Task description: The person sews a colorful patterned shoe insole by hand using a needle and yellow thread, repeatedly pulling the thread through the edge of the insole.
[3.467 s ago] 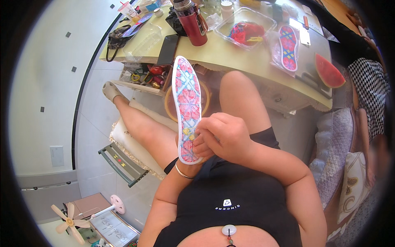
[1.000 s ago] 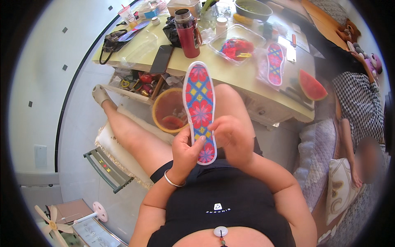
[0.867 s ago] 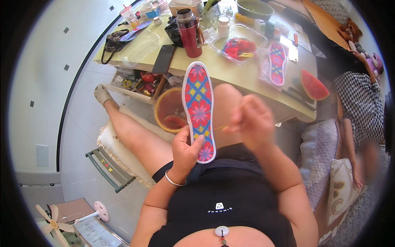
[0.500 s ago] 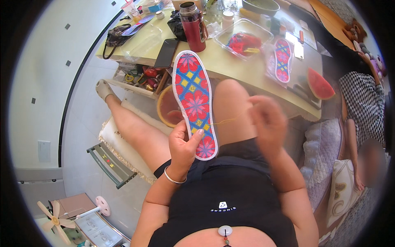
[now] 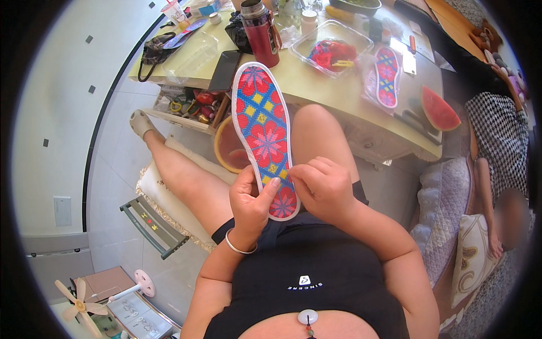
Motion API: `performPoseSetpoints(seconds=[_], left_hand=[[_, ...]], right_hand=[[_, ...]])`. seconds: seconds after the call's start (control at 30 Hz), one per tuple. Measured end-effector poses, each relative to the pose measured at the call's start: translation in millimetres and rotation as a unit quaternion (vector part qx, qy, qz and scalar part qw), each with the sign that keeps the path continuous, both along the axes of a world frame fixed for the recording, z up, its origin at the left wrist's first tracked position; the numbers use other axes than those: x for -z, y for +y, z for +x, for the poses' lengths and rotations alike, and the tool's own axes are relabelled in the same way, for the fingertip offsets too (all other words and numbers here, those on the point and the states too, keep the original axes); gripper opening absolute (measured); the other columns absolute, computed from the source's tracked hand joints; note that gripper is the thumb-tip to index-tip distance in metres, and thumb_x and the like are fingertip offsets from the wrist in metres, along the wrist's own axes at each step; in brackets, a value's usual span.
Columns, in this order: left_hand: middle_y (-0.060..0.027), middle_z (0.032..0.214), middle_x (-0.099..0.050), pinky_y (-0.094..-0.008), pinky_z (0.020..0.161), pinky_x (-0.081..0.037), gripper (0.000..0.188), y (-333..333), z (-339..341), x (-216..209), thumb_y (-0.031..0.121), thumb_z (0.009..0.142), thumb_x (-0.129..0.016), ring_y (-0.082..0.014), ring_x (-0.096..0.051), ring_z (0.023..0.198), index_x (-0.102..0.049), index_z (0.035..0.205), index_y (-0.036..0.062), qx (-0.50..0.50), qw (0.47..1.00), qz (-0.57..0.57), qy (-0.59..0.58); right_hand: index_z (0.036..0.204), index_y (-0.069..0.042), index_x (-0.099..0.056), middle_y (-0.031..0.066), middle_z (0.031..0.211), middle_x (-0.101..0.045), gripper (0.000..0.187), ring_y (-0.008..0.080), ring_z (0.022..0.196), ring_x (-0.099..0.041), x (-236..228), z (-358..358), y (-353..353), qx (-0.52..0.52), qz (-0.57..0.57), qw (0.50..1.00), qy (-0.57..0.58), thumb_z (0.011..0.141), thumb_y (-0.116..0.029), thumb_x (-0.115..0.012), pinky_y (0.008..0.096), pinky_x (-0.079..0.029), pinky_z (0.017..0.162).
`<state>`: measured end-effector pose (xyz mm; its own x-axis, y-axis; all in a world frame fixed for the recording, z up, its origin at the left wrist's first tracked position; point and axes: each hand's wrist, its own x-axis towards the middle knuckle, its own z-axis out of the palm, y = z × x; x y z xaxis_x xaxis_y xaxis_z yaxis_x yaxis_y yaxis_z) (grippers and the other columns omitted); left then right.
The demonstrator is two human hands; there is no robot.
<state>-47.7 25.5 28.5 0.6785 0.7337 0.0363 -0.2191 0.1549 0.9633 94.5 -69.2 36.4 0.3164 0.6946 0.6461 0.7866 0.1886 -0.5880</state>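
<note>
An embroidered shoe insole (image 5: pixel 262 130) with red and pink flowers, yellow diamonds, blue bands and a white edge stands upright over my lap. My left hand (image 5: pixel 252 198) grips its lower left edge, thumb on the patterned face. At the opposite edge, my right hand (image 5: pixel 323 183) is closed, its fingertips pinched together against the insole's right side. Whatever sits in that pinch is too small or hidden to make out. A second insole (image 5: pixel 387 76) with a similar pattern lies on plastic wrap on the table.
On the table (image 5: pixel 316 85) stand a red thermos (image 5: pixel 261 39), a black phone (image 5: pixel 225 70) and a clear tray (image 5: pixel 333 48) with red thread. A watermelon piece (image 5: pixel 439 110) lies at its right. Below are an open drawer (image 5: pixel 189 107) and a folding stool (image 5: pixel 152 226). Another person (image 5: pixel 497 130) lies at right.
My right hand has come down and left from out at the right, and now meets the insole's edge. The yellow thread stretched toward it no longer shows. My left hand keeps its grip.
</note>
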Motion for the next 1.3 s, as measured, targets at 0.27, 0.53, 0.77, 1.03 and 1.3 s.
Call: performPoseSetpoints(seconds=[0.27,0.53,0.77,1.03,1.3], left_hand=[[-0.0073,0.104,-0.068,-0.0244,0.083,-0.050,0.022,-1,0,2,0.000,0.091,-0.063,-0.0089,-0.063,0.090,-0.060,0.112,-0.0037,-0.007,1.000,0.007,-0.004],[-0.0055,0.098,-0.068,-0.0233,0.078,-0.050,0.021,-5,0,3,-0.001,0.088,-0.065,-0.0088,-0.063,0.086,-0.061,0.108,-0.0042,-0.036,0.996,0.078,0.034],[-0.0062,0.082,-0.064,-0.0240,0.061,-0.047,0.020,-7,-4,22,0.001,0.081,-0.071,-0.0093,-0.057,0.068,-0.064,0.100,-0.0018,-0.097,0.947,0.282,0.122],[-0.0028,0.081,-0.063,-0.0206,0.059,-0.045,0.013,-5,-4,16,-0.002,0.087,-0.067,-0.0048,-0.056,0.068,-0.061,0.098,-0.0022,-0.097,0.923,0.347,0.137],[-0.0069,0.074,-0.058,-0.0270,0.055,-0.043,0.011,-10,1,5,0.001,0.082,-0.068,-0.0145,-0.054,0.061,-0.063,0.091,0.0002,-0.107,0.900,0.404,0.124]], right_hand=[[0.082,-0.004,-0.063,0.0065,0.065,-0.056,0.009,0.0250,0.059,-0.058,3,-1,2,0.006,-0.001,1.000,-0.014,0.075,-0.002,-0.069,0.0358,-0.046,0.051],[0.076,-0.006,-0.058,0.0063,0.064,-0.053,0.011,0.0247,0.058,-0.056,4,-3,1,0.011,-0.009,0.999,-0.031,0.073,-0.003,-0.068,0.0358,-0.046,0.050],[0.075,-0.007,-0.053,0.0053,0.065,-0.051,0.016,0.0241,0.060,-0.055,7,-9,2,0.017,-0.037,0.996,-0.081,0.069,-0.004,-0.067,0.0354,-0.045,0.049],[0.082,-0.002,-0.060,0.0118,0.069,-0.061,0.012,0.0299,0.062,-0.062,2,-11,-3,0.018,-0.054,0.998,-0.020,0.074,0.002,-0.068,0.0386,-0.049,0.054],[0.079,-0.002,-0.057,0.0135,0.068,-0.060,0.012,0.0317,0.062,-0.062,8,-14,2,-0.006,-0.043,0.999,0.006,0.075,0.003,-0.067,0.0390,-0.049,0.055]])
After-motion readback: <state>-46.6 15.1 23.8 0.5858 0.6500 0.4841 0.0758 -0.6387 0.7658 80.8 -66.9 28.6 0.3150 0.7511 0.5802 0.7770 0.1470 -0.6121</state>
